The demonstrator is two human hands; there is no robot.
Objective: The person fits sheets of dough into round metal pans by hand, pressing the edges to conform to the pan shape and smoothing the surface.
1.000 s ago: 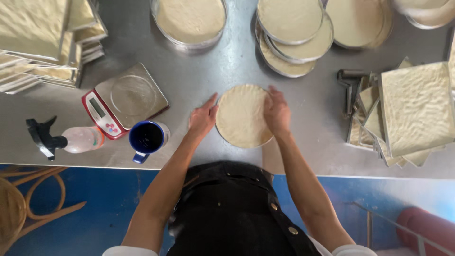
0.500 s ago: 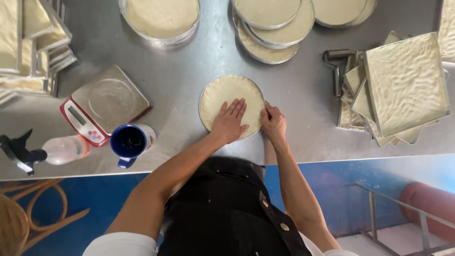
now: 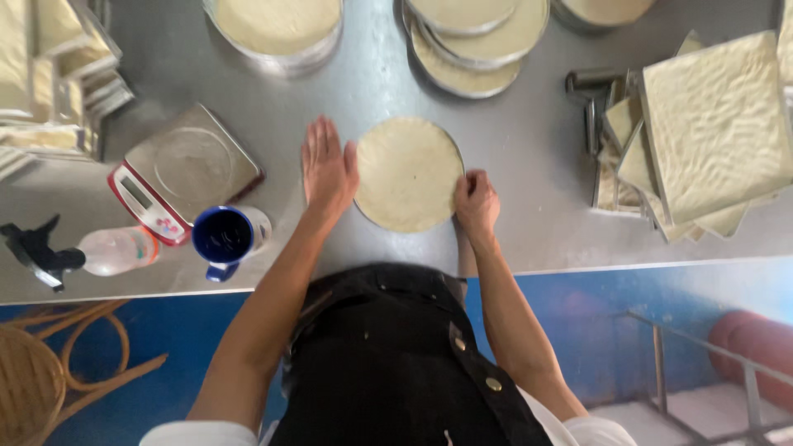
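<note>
Left hand [image 3: 328,169] flat, fingers spread, against left edge of round dough disc [image 3: 409,173]; right hand [image 3: 476,201] clenched at lower-right rim. Disc lies frame centre on steel table [image 3: 529,165], between hands, equally near.

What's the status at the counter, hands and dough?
Left hand flat, at dough round left edge. Right hand curled at its right edge. Scale, blue mug left, clear of dough.

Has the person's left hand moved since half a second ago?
Yes. The left hand has slid off the round flat dough disc to its left edge, toward the metal kitchen scale.
</note>
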